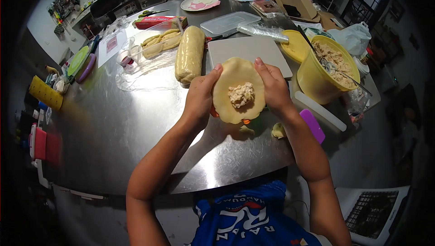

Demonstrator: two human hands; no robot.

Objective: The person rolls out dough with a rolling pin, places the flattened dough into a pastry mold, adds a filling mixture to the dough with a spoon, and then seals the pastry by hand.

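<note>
A flat oval of pale dough [225, 103] is held up over the metal table, with a lump of whitish filling [241, 94] on its middle. My left hand [200, 95] grips the dough's left edge, thumb on top. On the right edge, my right hand [275, 87] holds it in the same way. Most fingers are hidden beneath the dough; something orange shows under its lower edge. Just beyond lies a grey flat board [247, 49]. Small dough scraps [278, 131] lie on the table near my right wrist.
A wrapped dough roll [189, 55] and a plastic box of dough pieces [163, 42] stand at the left. To the right are a yellow tub of filling [319, 76] with utensils, a white rolling pin [320, 111] and a purple scraper [312, 126]. The metal table's [113, 132] curved edge is near my body.
</note>
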